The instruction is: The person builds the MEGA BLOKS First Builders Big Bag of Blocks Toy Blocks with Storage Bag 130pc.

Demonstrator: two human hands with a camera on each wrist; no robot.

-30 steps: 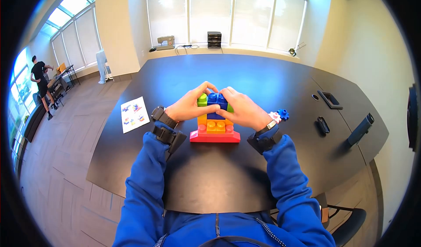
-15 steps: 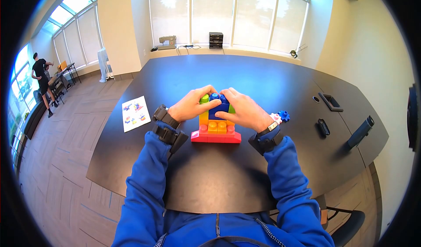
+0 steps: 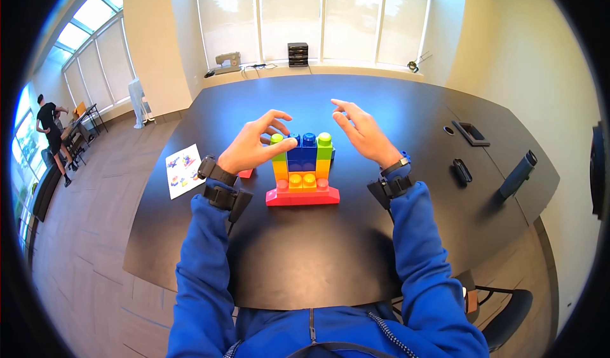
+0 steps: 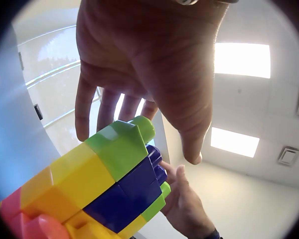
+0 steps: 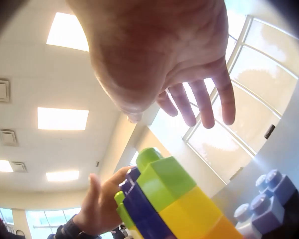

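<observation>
Head view: a coloured block build (image 3: 302, 161) is standing on the table (image 3: 305, 256) between the hands; a picture sheet (image 3: 184, 170) is lying to the left. The left hand (image 3: 252, 143) is covering part of it with the thumb, loosely bent fingers gripping nothing; the right hand (image 3: 363, 130) is hanging clear, fingers apart, holding nothing. Right wrist view is revealing studded blocks (image 5: 266, 214), mostly hiding behind the right wrist (image 3: 388, 158) in the head view.
</observation>
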